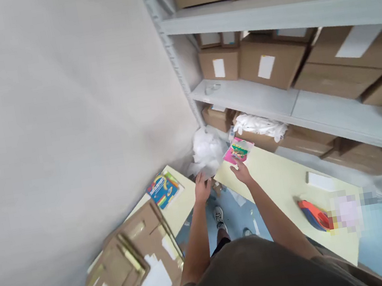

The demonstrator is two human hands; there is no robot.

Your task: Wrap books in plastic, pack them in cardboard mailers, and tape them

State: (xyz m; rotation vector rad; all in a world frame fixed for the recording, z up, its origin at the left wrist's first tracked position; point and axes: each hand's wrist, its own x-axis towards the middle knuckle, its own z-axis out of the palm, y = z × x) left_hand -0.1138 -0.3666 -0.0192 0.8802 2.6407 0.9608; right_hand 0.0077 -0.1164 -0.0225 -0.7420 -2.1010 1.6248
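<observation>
My left hand (202,189) reaches forward at the lower edge of a bunched white plastic bag (208,147). Its fingers are extended and apart, with the fingertips close to or touching the plastic; contact is hard to tell. Over the corner of the right-hand table, my right hand (241,171) is open, thumb and fingers spread. Its fingertips are at the lower edge of a pink packet (231,154) with a green and yellow print, which lies flat there. I cannot make out whether they touch it.
Blue booklets (164,190) lie on the left table (179,217), beside stacked flattened cardboard (149,222). A red and blue object (313,215) and a white box (320,181) rest on the right table (272,178). Shelves (242,98) hold cartons and white material (258,123). Scraps litter the blue floor (233,213).
</observation>
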